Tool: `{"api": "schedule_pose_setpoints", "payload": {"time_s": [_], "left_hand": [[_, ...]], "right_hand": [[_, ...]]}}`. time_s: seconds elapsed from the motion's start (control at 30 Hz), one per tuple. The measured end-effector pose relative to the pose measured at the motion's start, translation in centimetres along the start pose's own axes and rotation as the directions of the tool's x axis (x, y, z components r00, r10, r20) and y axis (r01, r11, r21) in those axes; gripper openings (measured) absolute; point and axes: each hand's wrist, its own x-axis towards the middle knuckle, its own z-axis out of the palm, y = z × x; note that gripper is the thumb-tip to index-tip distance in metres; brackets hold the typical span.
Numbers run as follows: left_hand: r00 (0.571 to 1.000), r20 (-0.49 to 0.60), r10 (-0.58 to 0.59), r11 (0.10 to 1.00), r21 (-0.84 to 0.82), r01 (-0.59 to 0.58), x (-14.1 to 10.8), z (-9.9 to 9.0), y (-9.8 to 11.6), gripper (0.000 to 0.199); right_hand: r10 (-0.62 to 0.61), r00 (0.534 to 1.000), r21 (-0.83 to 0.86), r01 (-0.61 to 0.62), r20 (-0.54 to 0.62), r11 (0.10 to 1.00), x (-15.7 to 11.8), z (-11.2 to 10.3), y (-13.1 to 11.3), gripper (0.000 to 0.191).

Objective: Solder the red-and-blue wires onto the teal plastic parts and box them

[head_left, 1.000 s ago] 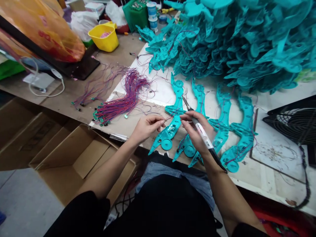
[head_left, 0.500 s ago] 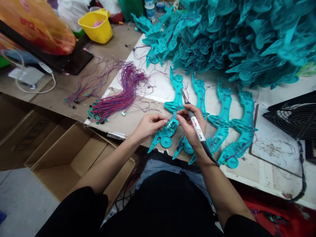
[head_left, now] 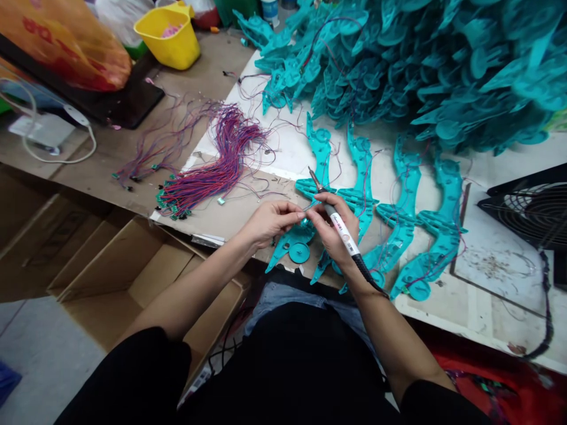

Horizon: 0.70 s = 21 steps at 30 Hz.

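My right hand [head_left: 334, 233] is closed round a soldering iron [head_left: 342, 229] with a white handle, its metal tip pointing up and away from me. The thumb and a finger of that hand also pinch near a thin wire [head_left: 310, 205]. My left hand [head_left: 271, 225] is closed, its thumb and forefinger pinched at the wire's other side. Both sets of fingertips almost meet above a long teal plastic part [head_left: 283, 247], hiding its middle. To the right lie more teal parts of the same shape [head_left: 363, 168], with thin red and blue wires on them.
A bundle of red and purple wires with small green connectors [head_left: 212, 177] lies at left. Teal parts are heaped [head_left: 398, 71] at the back. A black fan [head_left: 531, 206] stands right, a yellow tub [head_left: 177, 47] back left. An open cardboard box [head_left: 106, 277] sits below the table edge.
My hands have come closer together, and my right hand has shifted slightly left and down with the soldering iron. The iron's tip has moved left. The view has shifted slightly.
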Motion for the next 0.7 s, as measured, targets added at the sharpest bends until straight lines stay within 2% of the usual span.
{"api": "schedule_pose_setpoints", "payload": {"time_s": [0.1, 0.17, 0.2, 0.37, 0.53, 0.6, 0.63, 0.67, 0.7], "left_hand": [[0.978, -0.018, 0.207, 0.949, 0.247, -0.196, 0.2, -1.1, 0.8, 0.030], [0.943, -0.021, 0.331, 0.850, 0.441, -0.289, 0.5, -1.8, 0.8, 0.022], [0.936, -0.007, 0.352, 0.801, 0.519, -0.297, 0.7, -2.0, 0.6, 0.018], [0.966, 0.066, 0.252, 0.642, 0.735, -0.217, 1.5, -2.4, -1.1, 0.012], [0.953, 0.195, 0.232, 0.425, 0.861, -0.280, 0.9, -2.6, -0.7, 0.017], [0.953, 0.186, 0.238, 0.434, 0.858, -0.275, 0.4, -2.4, -0.5, 0.020], [0.959, 0.149, 0.242, 0.481, 0.840, -0.252, 0.1, -2.3, -0.6, 0.022], [0.966, 0.096, 0.240, 0.543, 0.812, -0.216, -0.2, -2.2, -0.8, 0.025], [0.975, 0.047, 0.218, 0.615, 0.769, -0.174, -0.5, -2.0, -1.1, 0.028]], "right_hand": [[0.002, 0.999, -0.016, -0.003, -0.049, 1.000, -0.5, -1.5, -0.3, 0.031], [-0.032, 0.994, -0.058, 0.026, -0.106, 0.998, -1.3, -3.0, -0.6, 0.036], [-0.053, 0.991, -0.091, 0.041, -0.125, 0.995, -1.8, -3.7, -0.7, 0.038], [-0.122, 0.988, -0.257, 0.094, -0.094, 0.962, -4.3, -6.1, -0.4, 0.045], [-0.198, 0.974, -0.279, 0.162, -0.107, 0.947, -5.8, -7.5, -0.1, 0.039], [-0.207, 0.961, -0.340, 0.136, -0.181, 0.930, -6.7, -9.1, -0.3, 0.034], [-0.209, 0.944, -0.380, 0.101, -0.254, 0.920, -7.2, -10.2, -0.3, 0.031], [-0.211, 0.912, -0.416, 0.050, -0.352, 0.908, -7.7, -11.6, -0.1, 0.028], [-0.219, 0.856, -0.443, -0.013, -0.468, 0.896, -8.3, -13.2, 0.1, 0.025]]}}
